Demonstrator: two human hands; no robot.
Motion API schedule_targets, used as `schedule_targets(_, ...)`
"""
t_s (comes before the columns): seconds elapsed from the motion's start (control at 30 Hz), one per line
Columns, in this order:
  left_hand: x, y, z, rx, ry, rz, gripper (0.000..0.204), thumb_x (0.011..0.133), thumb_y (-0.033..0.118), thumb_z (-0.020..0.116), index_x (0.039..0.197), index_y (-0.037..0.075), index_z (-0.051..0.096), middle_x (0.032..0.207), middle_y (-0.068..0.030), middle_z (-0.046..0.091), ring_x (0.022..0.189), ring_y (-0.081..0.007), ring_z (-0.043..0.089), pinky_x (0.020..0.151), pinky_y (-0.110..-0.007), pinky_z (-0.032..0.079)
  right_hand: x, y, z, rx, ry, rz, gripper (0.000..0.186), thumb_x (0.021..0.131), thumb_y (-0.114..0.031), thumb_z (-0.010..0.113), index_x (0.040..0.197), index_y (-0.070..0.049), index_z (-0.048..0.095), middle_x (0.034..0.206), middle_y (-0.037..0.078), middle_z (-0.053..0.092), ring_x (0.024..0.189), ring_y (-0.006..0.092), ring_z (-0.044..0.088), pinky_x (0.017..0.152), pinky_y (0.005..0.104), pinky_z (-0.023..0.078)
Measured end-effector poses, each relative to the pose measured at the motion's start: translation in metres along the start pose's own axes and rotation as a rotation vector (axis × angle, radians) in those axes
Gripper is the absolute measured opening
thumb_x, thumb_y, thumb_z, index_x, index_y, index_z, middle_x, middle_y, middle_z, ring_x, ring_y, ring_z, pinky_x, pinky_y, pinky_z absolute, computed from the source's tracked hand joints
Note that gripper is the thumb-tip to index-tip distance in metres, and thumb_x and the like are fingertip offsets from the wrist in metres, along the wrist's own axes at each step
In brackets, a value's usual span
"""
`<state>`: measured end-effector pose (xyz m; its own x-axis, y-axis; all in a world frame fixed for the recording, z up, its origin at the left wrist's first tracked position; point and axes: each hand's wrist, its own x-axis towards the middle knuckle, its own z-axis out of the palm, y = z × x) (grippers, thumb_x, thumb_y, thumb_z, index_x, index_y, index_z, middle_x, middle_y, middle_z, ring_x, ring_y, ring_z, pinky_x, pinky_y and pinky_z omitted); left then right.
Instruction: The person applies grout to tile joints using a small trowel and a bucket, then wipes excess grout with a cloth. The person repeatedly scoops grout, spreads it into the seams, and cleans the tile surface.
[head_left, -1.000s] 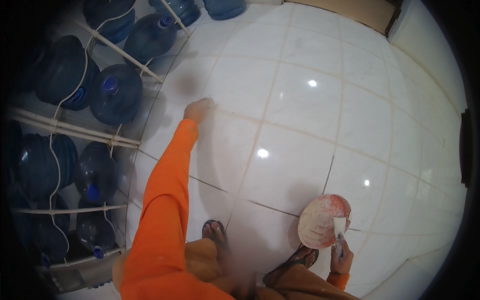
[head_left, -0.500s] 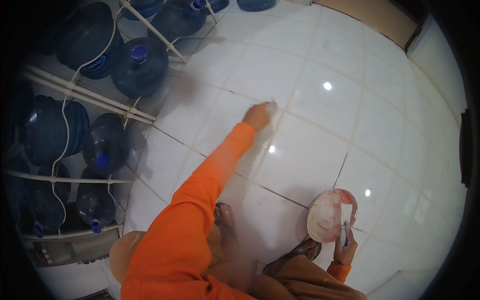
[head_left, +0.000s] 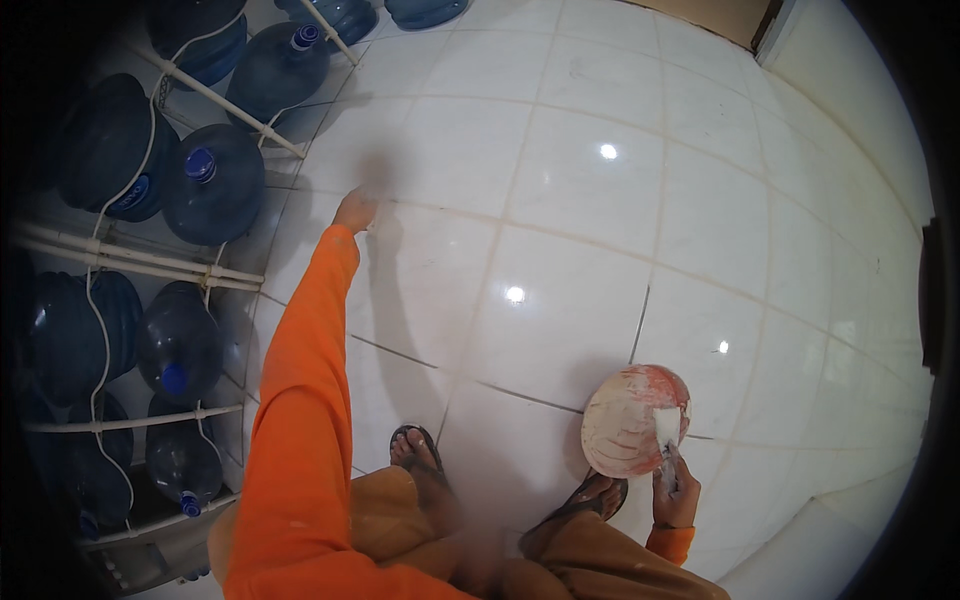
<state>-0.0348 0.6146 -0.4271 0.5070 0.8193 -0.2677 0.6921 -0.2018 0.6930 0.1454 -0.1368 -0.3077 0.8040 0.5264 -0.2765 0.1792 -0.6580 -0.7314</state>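
A white tiled floor (head_left: 600, 230) is spreading under both hands. Left of the left hand (head_left: 354, 210), a rack (head_left: 150, 270) of blue water jugs (head_left: 213, 185) is running off into the dark rim, its lower jugs hard to make out. The left hand is reaching far out on an orange sleeve (head_left: 300, 400), fingers pressing at a grout line; whether it grips anything cannot be told. The right hand (head_left: 675, 492) is clasping a small scraper (head_left: 667, 432) against a round, paste-smeared bowl (head_left: 630, 420) just above it.
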Motion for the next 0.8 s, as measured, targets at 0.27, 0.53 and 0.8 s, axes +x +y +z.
schedule_targets(0.27, -0.01, 0.034, 0.031, 0.803, 0.008, 0.119, 0.043, 0.093, 0.016, 0.054, 0.135, 0.008, 0.061, 0.113, -0.0245, 0.071, 0.104, -0.0418, 0.068, 0.093, -0.049, 0.054, 0.01, -0.002, -0.003, 0.014, -0.081, 0.093, 0.044, 0.091, -0.006, 0.062, 0.133, 0.008, 0.062, 0.115, 0.029, 0.072, 0.111, 0.0308, 0.073, 0.092, 0.0358, 0.055)
schedule_targets(0.53, -0.028, 0.094, 0.133, 0.872, 0.168, 0.215, 0.03, 0.099, 0.022, 0.053, 0.12, 0.002, 0.063, 0.1, -0.0215, 0.074, 0.09, -0.0421, 0.071, 0.083, -0.055, 0.055, 0.019, 0.003, -0.002, 0.049, -0.12, 0.129, 0.045, 0.092, -0.007, 0.062, 0.134, 0.011, 0.06, 0.114, 0.029, 0.072, 0.111, 0.0299, 0.072, 0.093, 0.0358, 0.054)
schedule_targets(0.8, -0.045, 0.152, 0.165, 0.563, 0.126, 0.472, 0.037, 0.102, 0.02, 0.05, 0.136, 0.006, 0.059, 0.095, -0.0224, 0.073, 0.089, -0.0438, 0.069, 0.081, -0.056, 0.055, 0.015, 0.004, 0.003, 0.098, -0.063, 0.12, 0.046, 0.092, -0.007, 0.062, 0.134, 0.011, 0.06, 0.11, 0.029, 0.073, 0.104, 0.0249, 0.073, 0.089, 0.0342, 0.055)
